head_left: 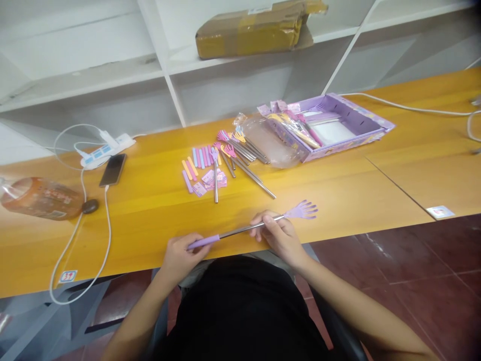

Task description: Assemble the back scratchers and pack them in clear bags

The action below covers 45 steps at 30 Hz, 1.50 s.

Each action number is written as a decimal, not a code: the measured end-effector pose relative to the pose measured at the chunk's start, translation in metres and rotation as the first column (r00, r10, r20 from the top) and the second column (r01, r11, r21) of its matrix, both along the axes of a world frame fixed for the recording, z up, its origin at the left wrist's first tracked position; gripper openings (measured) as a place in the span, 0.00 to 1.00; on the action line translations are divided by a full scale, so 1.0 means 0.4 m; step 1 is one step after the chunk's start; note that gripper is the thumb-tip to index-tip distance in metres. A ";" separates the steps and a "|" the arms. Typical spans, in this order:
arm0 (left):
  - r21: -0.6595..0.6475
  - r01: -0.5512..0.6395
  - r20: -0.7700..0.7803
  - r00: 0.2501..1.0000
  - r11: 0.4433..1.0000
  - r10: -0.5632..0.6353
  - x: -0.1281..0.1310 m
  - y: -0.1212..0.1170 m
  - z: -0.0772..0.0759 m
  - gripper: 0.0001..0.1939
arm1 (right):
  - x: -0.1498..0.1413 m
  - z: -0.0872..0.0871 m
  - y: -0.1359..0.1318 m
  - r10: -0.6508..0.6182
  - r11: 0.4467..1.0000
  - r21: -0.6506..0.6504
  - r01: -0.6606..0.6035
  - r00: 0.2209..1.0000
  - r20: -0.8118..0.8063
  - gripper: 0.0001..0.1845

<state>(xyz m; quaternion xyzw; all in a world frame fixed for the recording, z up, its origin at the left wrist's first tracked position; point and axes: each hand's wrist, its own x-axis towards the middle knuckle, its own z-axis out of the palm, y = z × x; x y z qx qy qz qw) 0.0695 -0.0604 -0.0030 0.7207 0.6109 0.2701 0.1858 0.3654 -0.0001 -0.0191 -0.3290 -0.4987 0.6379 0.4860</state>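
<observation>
Between my hands a back scratcher (236,231) lies slantwise over the table's front edge, with a purple handle, a metal rod and a purple hand-shaped head. My left hand (183,256) is closed round the purple handle. My right hand (280,234) grips the rod just below the head. Beyond them lie several metal rods (248,173) with pink, yellow, purple and blue hand-shaped heads. To their left are loose coloured handles (203,157) in purple, blue, pink and yellow. Small printed cards (215,179) lie in front of the handles.
A purple display box (353,140) holds wrapped back scratchers, with clear plastic (272,143) beside it. At the left are a phone (113,169), a power strip (108,150), white cables and a large orange-brown bottle (43,198). A taped carton (250,35) sits on the shelf.
</observation>
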 end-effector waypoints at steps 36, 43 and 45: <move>0.072 0.015 -0.004 1.000 0.997 -0.015 -0.005 0.016 -0.001 0.28 | 0.074 0.014 0.062 -0.459 0.862 0.186 0.471 0.882 -0.106 0.08; -0.020 -0.059 0.044 0.997 0.998 0.060 -0.007 0.008 -0.004 0.28 | 0.057 0.032 0.042 -0.310 0.924 0.243 0.296 0.951 0.019 0.09; -0.047 -0.080 0.061 0.995 0.996 0.083 -0.006 0.009 -0.002 0.28 | 0.047 0.035 0.032 -0.316 0.915 0.267 0.301 0.949 0.012 0.08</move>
